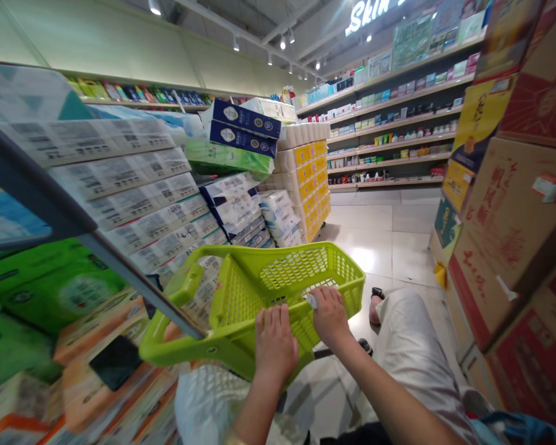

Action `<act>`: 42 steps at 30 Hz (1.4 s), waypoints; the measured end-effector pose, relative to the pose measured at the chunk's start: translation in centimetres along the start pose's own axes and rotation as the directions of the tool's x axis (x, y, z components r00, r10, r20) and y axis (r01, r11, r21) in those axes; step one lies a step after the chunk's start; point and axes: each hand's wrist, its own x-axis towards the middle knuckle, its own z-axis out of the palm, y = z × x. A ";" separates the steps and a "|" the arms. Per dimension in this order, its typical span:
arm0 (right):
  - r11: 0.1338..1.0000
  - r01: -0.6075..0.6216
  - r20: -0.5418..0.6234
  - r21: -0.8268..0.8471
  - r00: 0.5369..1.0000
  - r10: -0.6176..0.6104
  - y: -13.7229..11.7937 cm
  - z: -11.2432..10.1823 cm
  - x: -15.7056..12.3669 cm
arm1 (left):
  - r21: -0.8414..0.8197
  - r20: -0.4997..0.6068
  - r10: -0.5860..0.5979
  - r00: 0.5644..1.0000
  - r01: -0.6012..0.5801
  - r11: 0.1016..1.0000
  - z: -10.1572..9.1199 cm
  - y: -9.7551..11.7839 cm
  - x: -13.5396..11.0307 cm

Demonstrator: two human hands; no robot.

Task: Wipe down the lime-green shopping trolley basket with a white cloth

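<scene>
A lime-green shopping cart [241,290] with a perforated plastic basket stands in front of me, and no goods show inside it. Over its near rim curl the fingers of my left hand [277,343], closed on the edge. My right hand [331,314] is farther along the same rim, its fingers closed and bent over it. A small white crumpled piece, like a wipe or tissue [312,301], sticks out at its thumb side. The cart's grey handle [134,284] rises at the left.
Stacked tissue packs [120,185] line the left side, with a dark phone-like slab [115,363] on orange packs. Cardboard boxes [500,241] pile up at the right. Shelves of small products [393,130] stand behind the tiled floor [370,241]. A pale trouser leg [412,346] is beside the cart.
</scene>
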 end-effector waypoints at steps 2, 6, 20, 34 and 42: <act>1.000 0.005 0.012 0.023 1.000 -0.005 -1.3 0.4 -0.1 | 0.001 -0.001 -0.001 1.000 0.001 1.000 0.2 0.0 0.1; 0.992 0.084 0.056 0.097 0.994 -0.090 -3.7 1.2 -0.3 | -0.010 0.004 -0.008 1.000 0.008 1.000 0.4 -0.1 0.2; 0.999 0.014 0.030 0.030 0.999 -0.015 -1.3 1.0 0.4 | -0.004 0.012 -0.029 1.000 0.029 1.000 0.5 0.0 0.4; 0.999 0.032 0.032 -0.015 0.999 -0.031 1.1 0.5 1.3 | -0.013 0.007 -0.024 1.000 0.024 1.000 1.3 -1.1 0.9; 0.995 0.092 0.078 0.022 0.993 -0.094 -2.3 2.1 1.0 | -0.030 -0.001 -0.020 1.000 0.020 0.999 1.7 -1.5 1.2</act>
